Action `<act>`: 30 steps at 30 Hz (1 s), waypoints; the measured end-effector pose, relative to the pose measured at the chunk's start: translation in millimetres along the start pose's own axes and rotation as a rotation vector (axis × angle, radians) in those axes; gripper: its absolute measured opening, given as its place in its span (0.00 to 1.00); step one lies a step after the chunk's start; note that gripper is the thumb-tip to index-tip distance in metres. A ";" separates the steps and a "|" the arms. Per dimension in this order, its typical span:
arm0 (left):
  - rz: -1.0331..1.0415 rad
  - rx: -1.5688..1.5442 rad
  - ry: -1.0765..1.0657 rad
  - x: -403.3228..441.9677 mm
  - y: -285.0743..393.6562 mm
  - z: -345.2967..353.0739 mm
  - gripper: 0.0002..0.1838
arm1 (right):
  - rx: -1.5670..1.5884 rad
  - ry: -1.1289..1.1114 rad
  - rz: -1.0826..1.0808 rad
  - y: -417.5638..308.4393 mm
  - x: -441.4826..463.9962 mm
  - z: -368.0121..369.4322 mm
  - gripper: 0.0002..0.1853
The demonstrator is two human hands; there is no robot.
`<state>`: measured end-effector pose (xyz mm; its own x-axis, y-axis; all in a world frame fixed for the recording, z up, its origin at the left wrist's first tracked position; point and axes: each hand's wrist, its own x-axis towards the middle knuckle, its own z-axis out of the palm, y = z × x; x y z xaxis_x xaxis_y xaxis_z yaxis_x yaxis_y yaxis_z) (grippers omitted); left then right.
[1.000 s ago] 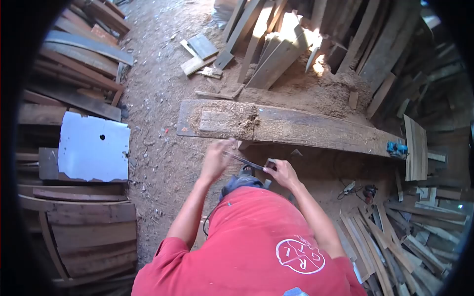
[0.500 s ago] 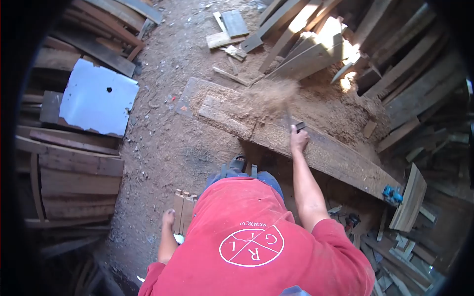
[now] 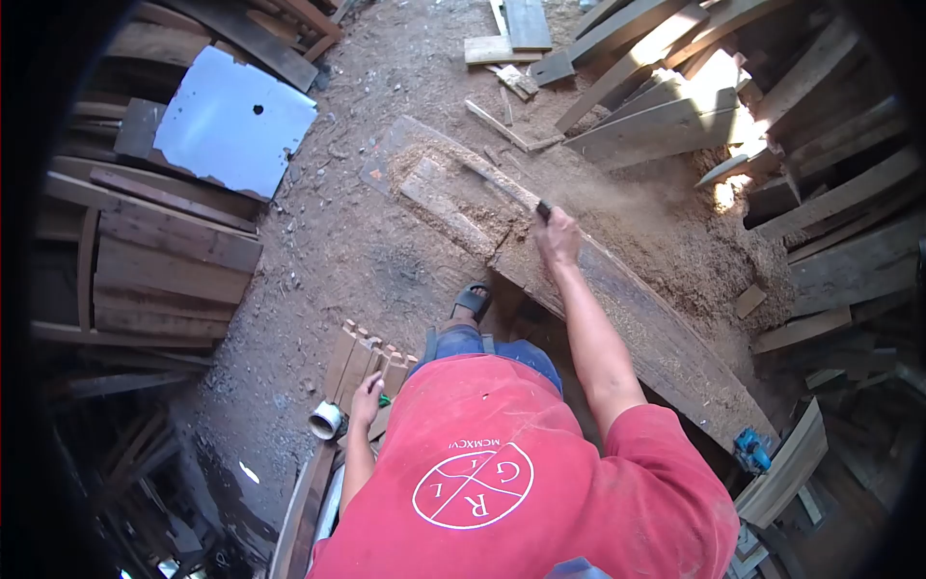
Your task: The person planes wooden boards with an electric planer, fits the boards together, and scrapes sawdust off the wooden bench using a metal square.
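Note:
My right hand is closed round a small dark handle above a long wooden board. The working end of this tool cannot be made out. Wood shavings lie over the board's far end, around a shorter flat piece of wood. At my left side, my left hand hangs loosely with fingers partly stretched, and I see nothing in it. It is nearest to several wooden pieces with notched ends and a pale round can or pipe end.
A blue power tool sits at the board's near right end. Lumber stacks stand left and right. A white sheet with a hole leans on the left stack. Offcuts and a sawdust heap lie beyond the board.
My right hand has moved left along the board with the dark-handled tool, and the flying dust cloud has thinned. My left hand has come in closer to my body. The view has shifted.

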<state>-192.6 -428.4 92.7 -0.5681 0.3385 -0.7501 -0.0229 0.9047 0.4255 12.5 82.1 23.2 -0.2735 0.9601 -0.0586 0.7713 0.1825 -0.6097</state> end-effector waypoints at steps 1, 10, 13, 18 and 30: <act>0.064 0.004 0.066 -4.8 8.0 2.3 0.24 | -0.009 0.019 0.105 5.5 3.0 -2.9 0.16; -0.025 -0.019 0.007 -38.0 -63.0 40.3 0.23 | 0.151 -0.173 -0.121 72.0 -70.0 -56.8 0.14; -0.083 0.008 -0.028 -41.8 -127.5 67.5 0.22 | 0.197 -0.408 -0.203 94.4 -95.5 -88.6 0.11; -0.107 0.114 -0.137 -31.1 -197.5 85.2 0.21 | -0.019 -0.307 0.003 153.7 -84.8 -109.9 0.17; 0.010 0.010 0.032 -31.3 -19.4 55.4 0.24 | 0.070 -0.147 -0.112 140.3 -105.3 -111.8 0.18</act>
<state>-128.8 -442.1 79.8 -0.5942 0.3393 -0.7292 -0.0085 0.9040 0.4275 213.7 30.3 32.3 -0.4400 0.8925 -0.0990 0.6911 0.2661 -0.6720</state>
